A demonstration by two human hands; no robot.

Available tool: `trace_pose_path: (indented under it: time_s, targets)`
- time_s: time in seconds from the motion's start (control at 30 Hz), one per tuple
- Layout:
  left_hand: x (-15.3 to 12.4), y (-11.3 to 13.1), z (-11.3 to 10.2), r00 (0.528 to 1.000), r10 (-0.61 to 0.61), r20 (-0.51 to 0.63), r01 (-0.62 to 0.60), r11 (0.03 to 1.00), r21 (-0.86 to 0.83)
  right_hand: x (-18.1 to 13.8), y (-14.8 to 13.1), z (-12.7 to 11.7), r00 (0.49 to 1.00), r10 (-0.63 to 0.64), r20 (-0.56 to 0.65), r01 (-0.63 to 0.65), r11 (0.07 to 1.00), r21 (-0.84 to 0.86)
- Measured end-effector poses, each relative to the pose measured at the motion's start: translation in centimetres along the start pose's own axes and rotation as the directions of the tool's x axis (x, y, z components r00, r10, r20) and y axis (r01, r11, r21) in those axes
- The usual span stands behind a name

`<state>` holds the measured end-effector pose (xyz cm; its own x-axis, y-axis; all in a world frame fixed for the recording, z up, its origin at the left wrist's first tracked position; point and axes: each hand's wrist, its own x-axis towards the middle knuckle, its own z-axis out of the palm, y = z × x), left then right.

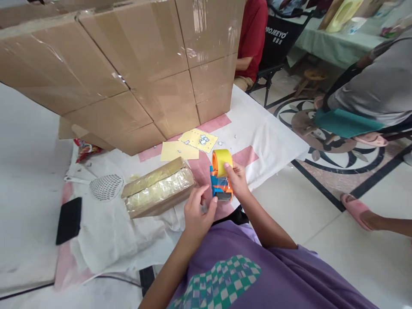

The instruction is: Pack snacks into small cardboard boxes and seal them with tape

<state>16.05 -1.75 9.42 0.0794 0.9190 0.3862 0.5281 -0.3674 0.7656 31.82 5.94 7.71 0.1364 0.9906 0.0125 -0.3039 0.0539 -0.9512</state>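
Observation:
A tape dispenser (221, 180) in orange and blue, loaded with a yellow roll of tape, is gripped by my right hand (237, 178) above the table's near edge. The thumb rests on the roll's side. My left hand (198, 210) is beside the dispenser's lower end, thumb and forefinger apart and curved toward it; I see nothing between them. Left of that hand lies a cardboard box (159, 189), its top covered with shiny, yellowish tape. Two yellow paper sheets (178, 151) lie behind the box, one printed with a small picture.
Large stacked cartons (154, 64) stand along the table's back. A perforated skimmer (106, 187), a black phone (69, 221) and a red packet (85, 150) are at the left. Seated people, one in a red shirt (254, 38), and a black folding chair (273, 47) are beyond.

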Motion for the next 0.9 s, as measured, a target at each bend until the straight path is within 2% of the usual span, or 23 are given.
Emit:
trace_pose_path:
  time_s: [0.13,0.23,0.43,0.63,0.9]
  targets:
    - [0.3,0.3,0.2,0.986,-0.12,0.118,0.12,0.993,0.004,-0.6,-0.3,0.4,0.996,0.079,-0.03,-0.079,0.997,0.013]
    - [1.0,0.5,0.8,0.965,-0.186,0.184,0.199,0.978,-0.055,-1.0,0.1,0.8,0.996,0.076,-0.041,-0.077,0.997,-0.03]
    - [1.7,1.0,1.4,0.97,-0.23,0.078,0.243,0.937,-0.251,-0.3,2.2,0.8,0.993,0.021,-0.118,-0.031,0.996,-0.08]
    - [1.0,0.4,1.8,0.906,-0.379,0.187,0.42,0.852,-0.311,2.9,2.9,1.1,0.984,0.016,-0.176,-0.025,0.998,-0.049]
    - [-0.1,-0.3,1.5,0.891,-0.416,0.185,0.453,0.844,-0.287,6.8,2.7,1.4,0.979,-0.043,-0.2,0.033,0.998,-0.053]
